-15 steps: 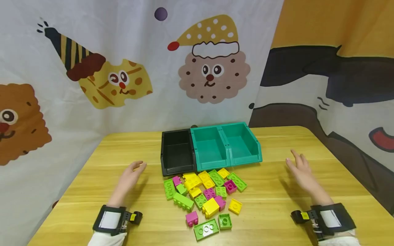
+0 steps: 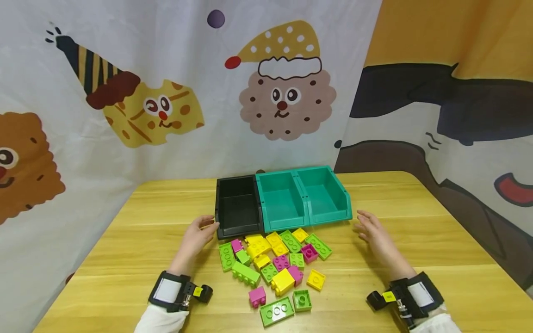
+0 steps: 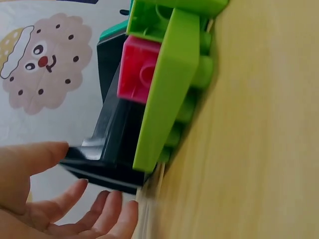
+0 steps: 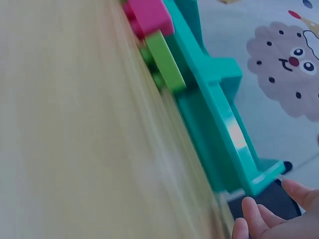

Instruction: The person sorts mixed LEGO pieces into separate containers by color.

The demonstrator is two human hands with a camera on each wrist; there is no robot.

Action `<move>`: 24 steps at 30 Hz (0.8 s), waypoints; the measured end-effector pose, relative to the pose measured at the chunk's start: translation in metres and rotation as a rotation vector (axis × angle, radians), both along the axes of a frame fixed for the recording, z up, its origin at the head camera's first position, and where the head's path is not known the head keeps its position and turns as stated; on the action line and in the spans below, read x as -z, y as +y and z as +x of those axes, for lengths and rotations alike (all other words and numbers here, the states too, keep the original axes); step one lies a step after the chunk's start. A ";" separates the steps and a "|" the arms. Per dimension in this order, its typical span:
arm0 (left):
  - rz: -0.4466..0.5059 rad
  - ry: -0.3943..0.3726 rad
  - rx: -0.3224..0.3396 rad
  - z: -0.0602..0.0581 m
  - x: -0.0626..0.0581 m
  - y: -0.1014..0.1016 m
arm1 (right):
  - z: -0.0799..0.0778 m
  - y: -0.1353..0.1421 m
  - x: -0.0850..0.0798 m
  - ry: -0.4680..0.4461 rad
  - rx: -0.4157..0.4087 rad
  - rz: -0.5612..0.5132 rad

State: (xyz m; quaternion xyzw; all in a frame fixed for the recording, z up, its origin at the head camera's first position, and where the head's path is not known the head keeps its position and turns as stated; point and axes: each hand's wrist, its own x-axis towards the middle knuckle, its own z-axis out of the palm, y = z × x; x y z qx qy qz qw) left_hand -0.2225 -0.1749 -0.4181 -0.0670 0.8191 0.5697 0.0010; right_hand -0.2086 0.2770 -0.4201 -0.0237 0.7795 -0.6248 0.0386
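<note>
Three joined bins stand at the back of the table: a black bin (image 2: 239, 208) on the left and two teal bins, a middle one (image 2: 284, 198) and a right one (image 2: 324, 194). My left hand (image 2: 196, 237) is at the black bin's left side, its thumb close to the front corner in the left wrist view and its fingers spread loosely. Beyond the right teal bin's outer side, my right hand (image 2: 376, 233) has loosely bent fingers, holding nothing. Whether either hand touches a bin is unclear.
Several loose toy bricks lie before the bins, including a long green brick (image 2: 246, 274), a yellow brick (image 2: 282, 281) and a pink brick (image 2: 257, 296). A printed curtain (image 2: 233, 152) hangs behind the wooden table (image 2: 137, 259).
Both hands have moved inward: the left one rightward to the black bin, the right one leftward to the right teal bin. Bins and bricks keep their arrangement.
</note>
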 end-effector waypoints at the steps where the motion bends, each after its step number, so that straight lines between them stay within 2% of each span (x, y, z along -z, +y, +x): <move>1: 0.000 0.009 -0.012 -0.001 0.001 0.002 | 0.000 -0.004 0.002 -0.002 0.007 0.026; 4: -0.009 0.038 -0.044 -0.003 0.003 0.006 | 0.000 -0.015 0.007 -0.007 0.068 0.095; 9: -0.039 0.096 -0.083 -0.004 0.003 0.011 | 0.002 -0.032 0.012 0.001 0.229 0.124; 12: -0.051 0.114 -0.087 -0.003 0.003 0.012 | 0.001 -0.038 0.014 0.006 0.250 0.165; 17: -0.062 0.129 -0.083 -0.004 0.004 0.012 | 0.000 -0.045 0.020 0.041 0.162 0.316; 20: -0.064 0.137 -0.084 -0.004 0.005 0.012 | 0.000 -0.050 0.026 0.122 0.072 0.408; 24: -0.071 0.146 -0.090 -0.004 0.006 0.013 | 0.002 -0.056 0.032 0.256 -0.096 0.493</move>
